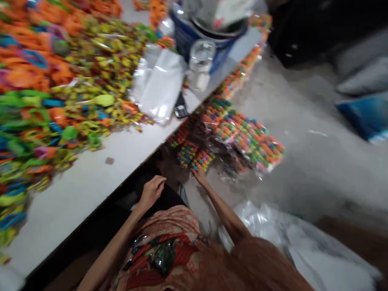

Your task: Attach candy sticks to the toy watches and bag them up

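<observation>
My right hand (199, 176) reaches down beside the table, its fingers closed at the lower edge of a strip of small colourful packets (195, 157). My left hand (153, 191) hovers over my lap near the table edge, thumb and fingers pressed together; anything between them is too small to make out. Beyond my right hand, more clear-wrapped sheets of colourful pieces (248, 139) hang or lie below the table edge. A small dark shiny packet (163, 256) rests on my patterned clothing. The picture is blurred.
On the white table (112, 171) lie heaps of orange and green plastic pieces (39, 72), small yellow wrapped pieces (106, 52), clear plastic bags (162, 87), a black phone (181, 107), a clear jar (201, 60) and a blue bucket (183, 38). A white sack (321, 250) lies at right.
</observation>
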### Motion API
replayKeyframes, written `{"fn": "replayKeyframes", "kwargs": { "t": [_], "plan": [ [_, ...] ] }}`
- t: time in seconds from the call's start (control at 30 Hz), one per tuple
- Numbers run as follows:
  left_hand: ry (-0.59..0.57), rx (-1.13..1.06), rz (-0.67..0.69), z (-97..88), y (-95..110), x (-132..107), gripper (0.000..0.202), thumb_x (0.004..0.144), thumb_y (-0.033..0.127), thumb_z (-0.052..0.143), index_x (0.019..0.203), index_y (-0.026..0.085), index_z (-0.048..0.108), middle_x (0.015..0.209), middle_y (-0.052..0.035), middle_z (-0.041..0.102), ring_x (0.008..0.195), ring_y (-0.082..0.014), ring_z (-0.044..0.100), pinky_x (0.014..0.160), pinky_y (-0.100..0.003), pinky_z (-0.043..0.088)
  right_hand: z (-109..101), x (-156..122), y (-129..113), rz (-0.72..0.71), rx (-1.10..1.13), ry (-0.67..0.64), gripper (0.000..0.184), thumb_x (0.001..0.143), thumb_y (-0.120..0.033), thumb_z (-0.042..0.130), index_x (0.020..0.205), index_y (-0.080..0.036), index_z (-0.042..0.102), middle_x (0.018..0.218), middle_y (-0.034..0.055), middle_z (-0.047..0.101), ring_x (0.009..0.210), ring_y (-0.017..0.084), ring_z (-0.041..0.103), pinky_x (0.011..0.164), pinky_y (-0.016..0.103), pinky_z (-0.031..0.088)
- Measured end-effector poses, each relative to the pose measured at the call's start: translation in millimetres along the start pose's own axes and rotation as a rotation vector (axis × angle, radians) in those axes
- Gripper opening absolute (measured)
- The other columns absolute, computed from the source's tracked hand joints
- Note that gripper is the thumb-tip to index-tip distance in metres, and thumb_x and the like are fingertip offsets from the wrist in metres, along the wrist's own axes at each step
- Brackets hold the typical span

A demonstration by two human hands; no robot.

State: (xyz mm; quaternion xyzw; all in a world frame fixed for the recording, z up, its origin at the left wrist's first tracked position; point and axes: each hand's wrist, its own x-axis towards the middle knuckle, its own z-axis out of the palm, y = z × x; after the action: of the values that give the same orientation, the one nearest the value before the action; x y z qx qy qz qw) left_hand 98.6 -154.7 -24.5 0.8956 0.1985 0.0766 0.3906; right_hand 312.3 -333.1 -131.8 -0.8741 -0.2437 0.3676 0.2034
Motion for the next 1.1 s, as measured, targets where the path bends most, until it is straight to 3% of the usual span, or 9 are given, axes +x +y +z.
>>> {"fn": "replayKeyframes", "kwargs": {
  "t": [0.13, 0.27, 0.37, 0.47, 0.53, 0.7, 0.83, 0.97, 1.1],
  "plan": [
    [0.205, 0.117, -0.001, -41.4, -5.8, -29.1, 0.026, 0.097, 0.013, 0.050, 0.111, 0.021, 0.071, 0.105, -0.0077, 0.074, 0.090, -0.0145, 0.073, 0.078, -0.024, 0.058, -10.9, 6.3, -66.5, -0.230, 0.137, -0.054, 0.047, 0.095, -0.049, 0.041, 0.076, -0.016, 0.070, 0.073, 0.0068, 0.070, 0.067, 0.019, 0.064, 0.063, 0.027, 0.048],
    [0.497, 0.211, -0.093, -89.3, -29.9, -62.8, 0.023, 0.097, 0.014, 0.052, 0.108, 0.021, 0.071, 0.101, -0.0066, 0.073, 0.087, -0.0143, 0.072, 0.077, -0.024, 0.058, -8.3, 16.8, -189.8, -0.584, 0.354, -0.054, 0.039, 0.091, -0.052, 0.052, 0.084, -0.019, 0.073, 0.083, 0.0075, 0.072, 0.077, 0.022, 0.067, 0.074, 0.032, 0.052],
    [0.673, 0.256, -0.174, -114.0, -49.3, -91.7, 0.021, 0.095, 0.014, 0.053, 0.103, 0.021, 0.071, 0.098, -0.0052, 0.073, 0.086, -0.0145, 0.072, 0.077, -0.025, 0.058, 11.8, 20.3, -291.8, -0.830, 0.081, -0.082, 0.030, 0.095, -0.041, 0.054, 0.095, -0.019, 0.074, 0.100, 0.0095, 0.073, 0.086, 0.022, 0.067, 0.083, 0.033, 0.052],
    [0.753, 0.262, -0.257, -127.2, -63.6, -117.6, 0.022, 0.095, 0.016, 0.052, 0.102, 0.021, 0.072, 0.100, -0.0056, 0.073, 0.089, -0.0156, 0.072, 0.079, -0.027, 0.058, 40.8, 21.0, -372.8, -0.863, -0.255, -0.003, 0.037, 0.097, -0.038, 0.056, 0.126, -0.017, 0.066, 0.132, 0.0156, 0.064, 0.103, 0.026, 0.067, 0.085, 0.036, 0.051],
    [0.763, 0.243, -0.301, -132.5, -72.0, -129.2, 0.022, 0.095, 0.017, 0.052, 0.102, 0.021, 0.072, 0.101, -0.0059, 0.073, 0.088, -0.0159, 0.071, 0.079, -0.028, 0.058, 60.9, 18.2, -407.8, -0.850, -0.390, 0.040, 0.048, 0.098, -0.038, 0.056, 0.141, -0.018, 0.055, 0.142, 0.0182, 0.057, 0.113, 0.030, 0.064, 0.085, 0.037, 0.052],
    [0.764, 0.044, -0.436, -147.1, -100.0, -122.4, 0.023, 0.089, 0.016, 0.055, 0.102, 0.020, 0.073, 0.103, -0.0069, 0.071, 0.085, -0.0164, 0.070, 0.080, -0.030, 0.057, 102.7, 4.1, -429.7, -0.922, -0.543, 0.039, 0.059, 0.097, -0.021, 0.047, 0.155, -0.020, 0.039, 0.143, 0.0172, 0.056, 0.111, 0.027, 0.064, 0.082, 0.033, 0.050],
    [0.828, -0.089, -0.580, -160.1, -118.0, -85.0, 0.028, 0.089, 0.020, 0.060, 0.115, 0.019, 0.069, 0.112, -0.0084, 0.069, 0.081, -0.0162, 0.068, 0.084, -0.033, 0.056, 122.3, -3.6, -407.6, -0.955, -0.549, 0.081, 0.044, 0.098, -0.020, 0.044, 0.142, -0.018, 0.054, 0.125, 0.0143, 0.065, 0.108, 0.026, 0.061, 0.080, 0.031, 0.047],
    [0.852, 0.001, -0.704, -173.3, -119.4, -49.0, 0.050, 0.084, 0.027, 0.072, 0.133, 0.021, 0.060, 0.130, -0.0133, 0.064, 0.106, -0.0257, 0.068, 0.094, -0.039, 0.053, 128.8, -7.6, -390.1, -1.082, -0.496, 0.092, 0.029, 0.102, -0.022, 0.045, 0.121, -0.018, 0.066, 0.121, 0.0141, 0.067, 0.112, 0.025, 0.057, 0.090, 0.031, 0.044],
    [0.814, 0.067, -0.786, -188.3, -117.2, -38.0, 0.037, 0.086, 0.027, 0.071, 0.122, 0.025, 0.064, 0.126, -0.0106, 0.069, 0.116, -0.0304, 0.065, 0.096, -0.042, 0.050, 121.6, -9.8, -390.0, -0.956, -0.509, 0.151, 0.027, 0.103, -0.029, 0.049, 0.119, -0.019, 0.068, 0.121, 0.0140, 0.066, 0.107, 0.025, 0.059, 0.083, 0.032, 0.045]
  ]
}}
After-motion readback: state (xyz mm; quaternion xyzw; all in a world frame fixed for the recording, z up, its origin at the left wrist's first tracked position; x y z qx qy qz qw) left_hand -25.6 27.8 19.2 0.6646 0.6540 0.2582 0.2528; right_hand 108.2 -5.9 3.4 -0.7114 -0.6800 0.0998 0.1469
